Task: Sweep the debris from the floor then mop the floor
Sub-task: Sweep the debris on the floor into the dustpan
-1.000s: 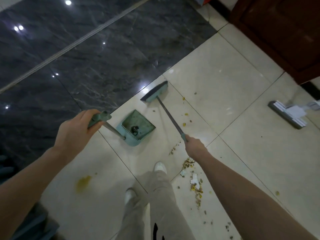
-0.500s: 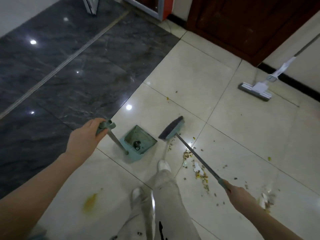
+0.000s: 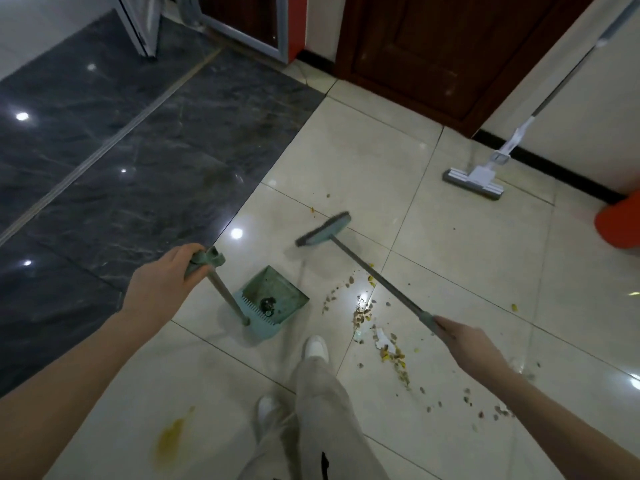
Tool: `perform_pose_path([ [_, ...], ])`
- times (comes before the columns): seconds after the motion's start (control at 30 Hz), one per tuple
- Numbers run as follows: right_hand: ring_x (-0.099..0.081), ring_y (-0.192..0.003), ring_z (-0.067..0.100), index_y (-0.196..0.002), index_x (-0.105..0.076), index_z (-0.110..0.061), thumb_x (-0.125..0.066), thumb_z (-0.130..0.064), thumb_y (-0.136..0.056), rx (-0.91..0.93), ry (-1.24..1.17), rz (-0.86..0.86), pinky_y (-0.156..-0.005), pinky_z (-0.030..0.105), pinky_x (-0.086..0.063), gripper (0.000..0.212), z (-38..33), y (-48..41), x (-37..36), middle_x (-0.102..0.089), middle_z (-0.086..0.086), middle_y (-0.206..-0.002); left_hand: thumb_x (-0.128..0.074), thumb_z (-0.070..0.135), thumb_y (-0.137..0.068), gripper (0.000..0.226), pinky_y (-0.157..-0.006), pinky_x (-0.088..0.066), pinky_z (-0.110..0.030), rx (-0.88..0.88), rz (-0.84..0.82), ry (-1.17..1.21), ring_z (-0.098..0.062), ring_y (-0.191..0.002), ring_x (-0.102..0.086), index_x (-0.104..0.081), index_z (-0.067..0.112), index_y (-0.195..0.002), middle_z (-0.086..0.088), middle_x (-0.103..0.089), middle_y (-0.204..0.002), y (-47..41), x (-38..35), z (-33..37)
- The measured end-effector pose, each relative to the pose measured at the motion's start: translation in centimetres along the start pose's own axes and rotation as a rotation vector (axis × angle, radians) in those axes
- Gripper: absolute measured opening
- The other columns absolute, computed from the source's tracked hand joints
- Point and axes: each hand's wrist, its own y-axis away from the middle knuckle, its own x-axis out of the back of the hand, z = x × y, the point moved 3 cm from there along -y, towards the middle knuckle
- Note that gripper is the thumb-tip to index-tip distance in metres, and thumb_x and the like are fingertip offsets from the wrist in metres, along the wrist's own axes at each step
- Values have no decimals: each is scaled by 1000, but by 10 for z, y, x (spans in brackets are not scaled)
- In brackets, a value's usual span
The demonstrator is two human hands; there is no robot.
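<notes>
My left hand [image 3: 162, 278] grips the top of the handle of a teal dustpan [image 3: 273, 306], which stands on the cream tiles with a dark clump inside. My right hand [image 3: 467, 344] holds the grey handle of a teal broom [image 3: 323, 229]; its head lies to the upper right of the pan. Scattered debris [image 3: 377, 327] of brown and yellow crumbs and white scraps lies between the pan and my right hand and trails to the lower right. A yellow stain [image 3: 169, 441] marks the tile at lower left.
A white flat mop [image 3: 474, 180] leans against the wall at upper right. A brown wooden door [image 3: 433, 53] is behind it. An orange object [image 3: 620, 226] sits at the right edge. Dark marble floor [image 3: 121, 150] lies to the left. My legs and white shoes [image 3: 315, 348] stand below the dustpan.
The broom head has swung from beside the dustpan out to the upper right. My right hand has moved right. The view has tilted up, showing more of the door and mop.
</notes>
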Motion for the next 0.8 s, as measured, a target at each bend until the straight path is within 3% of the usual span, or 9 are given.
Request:
perform_pose_path([
  [0.07, -65, -67, 25, -127, -60, -30, -34, -58, -98, 40, -71, 24, -59, 34, -52, 48, -28, -44, 9, -70, 8, -79, -63, 35, -87, 33, -56, -50, -43, -3, -4, -4, -32, -74, -67, -61, 10, -108, -8, -69, -96, -14, -5, 1],
  [0.17, -64, -71, 25, -123, -62, -32, -28, -68, -94, 75, -149, 60, -60, 31, -52, 57, -75, -122, 24, -68, 7, -83, -69, 29, -85, 33, -56, -51, -43, 14, -39, 13, -34, -73, -66, -60, 9, -110, -9, -68, -98, -38, -13, 3],
  [0.27, -62, -66, 28, -120, -64, -26, -30, -64, -96, 81, -176, 74, -61, 36, -55, 56, -119, -199, 34, -62, 6, -73, -67, 33, -87, 33, -55, -51, -40, 16, -35, 3, -32, -72, -67, -61, 10, -110, -7, -69, -99, -67, -20, 2],
  [0.47, -63, -70, 33, -123, -61, -16, -38, -37, -101, -3, -111, -24, -66, 38, -57, 38, -157, -315, 29, -61, 13, -85, -67, 28, -87, 30, -59, -49, -37, 72, -100, 7, -29, -73, -65, -59, 12, -112, -5, -68, -97, -118, -36, -1],
  [0.63, -62, -64, 27, -115, -58, -16, -37, -28, -102, -50, 51, -97, -58, 34, -56, 28, -133, -315, -1, -60, 10, -80, -67, 26, -86, 32, -57, -47, -34, 23, -136, 1, -29, -73, -66, -60, 10, -112, -7, -69, -98, -129, -50, -4],
  [0.7, -60, -60, 25, -117, -57, -18, -36, -30, -102, -89, 58, -114, -51, 32, -53, 28, -111, -292, -11, -59, 9, -78, -66, 28, -87, 32, -55, -42, -30, -5, -141, 2, -26, -71, -66, -60, 10, -112, -6, -69, -98, -129, -51, -7],
  [0.8, -60, -60, 23, -125, -51, -25, -29, -34, -103, -100, 79, -135, -51, 33, -55, 32, -77, -245, -19, -58, 7, -76, -63, 37, -90, 33, -54, -47, -34, -36, -119, 23, -27, -70, -65, -58, 12, -111, -5, -68, -98, -125, -48, -12],
])
